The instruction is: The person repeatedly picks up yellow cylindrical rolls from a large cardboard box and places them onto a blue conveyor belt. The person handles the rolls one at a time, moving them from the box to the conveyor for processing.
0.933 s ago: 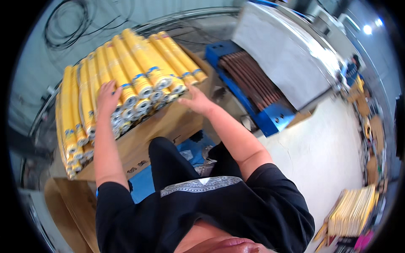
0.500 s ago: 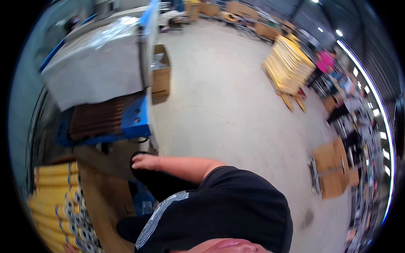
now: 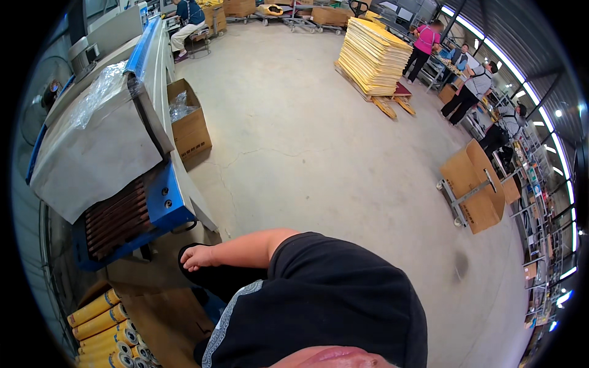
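Observation:
My right forearm reaches leftward across my dark trousers, and my right hand (image 3: 196, 257) hangs by my knee. Its fingers are loosely bent and somewhat apart, with nothing in them. My left hand is out of sight. At the lower left, several yellow rolls (image 3: 101, 325) with round hollow ends lie stacked in an open cardboard box (image 3: 165, 313). The brown flap or wall of that box stands between the rolls and my legs.
Beyond my hand stands a blue-framed machine (image 3: 165, 190) with dark rollers and a grey cover (image 3: 101, 165). A cardboard box (image 3: 190, 132) holding clear plastic sits beside it. Farther off are a yellow stack (image 3: 374, 55) on a pallet jack, a boxed trolley (image 3: 472, 184) and several people.
My view has swung right, so the machine and rolls sit farther left. My right hand's fingers have curled more. The fingers seen on the rolls before no longer show.

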### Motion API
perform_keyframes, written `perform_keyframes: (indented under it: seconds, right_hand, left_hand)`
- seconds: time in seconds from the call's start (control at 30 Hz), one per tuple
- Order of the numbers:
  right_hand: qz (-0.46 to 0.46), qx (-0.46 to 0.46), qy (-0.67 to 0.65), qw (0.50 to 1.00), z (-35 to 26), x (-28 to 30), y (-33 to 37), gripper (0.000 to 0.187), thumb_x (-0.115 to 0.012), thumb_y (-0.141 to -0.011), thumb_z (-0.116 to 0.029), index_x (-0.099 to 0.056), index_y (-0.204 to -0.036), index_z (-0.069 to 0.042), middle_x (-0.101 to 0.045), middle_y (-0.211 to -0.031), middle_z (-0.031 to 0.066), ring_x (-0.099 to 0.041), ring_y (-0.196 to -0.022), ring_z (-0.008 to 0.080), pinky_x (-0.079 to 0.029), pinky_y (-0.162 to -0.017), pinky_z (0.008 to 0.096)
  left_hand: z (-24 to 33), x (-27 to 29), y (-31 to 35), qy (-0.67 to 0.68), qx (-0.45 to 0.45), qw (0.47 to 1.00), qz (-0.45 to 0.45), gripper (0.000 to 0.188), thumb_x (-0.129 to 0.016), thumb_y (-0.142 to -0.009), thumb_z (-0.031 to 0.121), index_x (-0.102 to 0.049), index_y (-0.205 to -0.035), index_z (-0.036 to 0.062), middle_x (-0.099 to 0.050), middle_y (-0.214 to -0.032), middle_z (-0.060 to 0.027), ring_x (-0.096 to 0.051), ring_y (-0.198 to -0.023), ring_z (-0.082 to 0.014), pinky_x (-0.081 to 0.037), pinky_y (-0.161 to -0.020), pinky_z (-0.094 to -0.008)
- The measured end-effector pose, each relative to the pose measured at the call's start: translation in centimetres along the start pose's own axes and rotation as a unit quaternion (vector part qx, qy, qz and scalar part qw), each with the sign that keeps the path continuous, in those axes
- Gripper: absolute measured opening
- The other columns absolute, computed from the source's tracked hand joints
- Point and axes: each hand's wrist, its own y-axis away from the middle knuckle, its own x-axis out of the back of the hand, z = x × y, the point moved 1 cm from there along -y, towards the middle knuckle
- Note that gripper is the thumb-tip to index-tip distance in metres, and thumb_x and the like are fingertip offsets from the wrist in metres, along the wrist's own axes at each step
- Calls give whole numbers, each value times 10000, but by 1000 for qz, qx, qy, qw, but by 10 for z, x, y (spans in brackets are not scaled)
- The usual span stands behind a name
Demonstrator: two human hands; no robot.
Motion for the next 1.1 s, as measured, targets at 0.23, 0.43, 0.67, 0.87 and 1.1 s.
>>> perform_keyframes:
  seconds: [0.23,0.43,0.67,0.87,1.1]
  right_hand:
    - [28,2,-4,1000,-2,-1,3,321,-662,-794,-106,-589,-1075,31,-638,-857,80,-627,-696,133,-503,-584,239]
    - [20,-16,11,1000,-4,-1,2,332,-647,-840,-141,-560,-1120,16,-634,-883,68,-624,-744,126,-503,-633,238]
    - [32,-17,-5,999,-1,-1,-2,311,-624,-854,-155,-562,-1108,15,-626,-881,77,-623,-714,134,-500,-609,235]
    - [33,-23,-23,999,4,1,-8,306,-613,-863,-172,-568,-1100,15,-622,-882,81,-619,-708,131,-499,-603,233]
    - [35,-7,-11,999,9,1,-12,271,-612,-854,-199,-595,-1042,-4,-632,-870,95,-638,-704,159,-515,-596,255]
  left_hand:
    - [-1,-1,-4,3,3,1000,-4,554,-490,-934,393,-533,-1202,-90,-508,-1242,-301,-455,-1149,-440,-347,-1017,-453]
    - [-7,-3,-3,12,6,1000,-6,531,-494,-938,367,-547,-1174,-106,-524,-1213,-313,-469,-1122,-450,-361,-1000,-456]
    - [-9,2,-1,8,8,1000,-4,522,-491,-942,356,-540,-1182,-105,-517,-1221,-308,-462,-1131,-443,-355,-1003,-451]
    - [-7,1,2,5,14,1000,-5,525,-484,-944,358,-519,-1212,-92,-490,-1259,-290,-436,-1167,-425,-331,-1023,-442]
    - [-7,1,3,4,13,1000,-5,530,-475,-947,359,-494,-1247,-77,-460,-1302,-269,-405,-1209,-404,-302,-1047,-431]
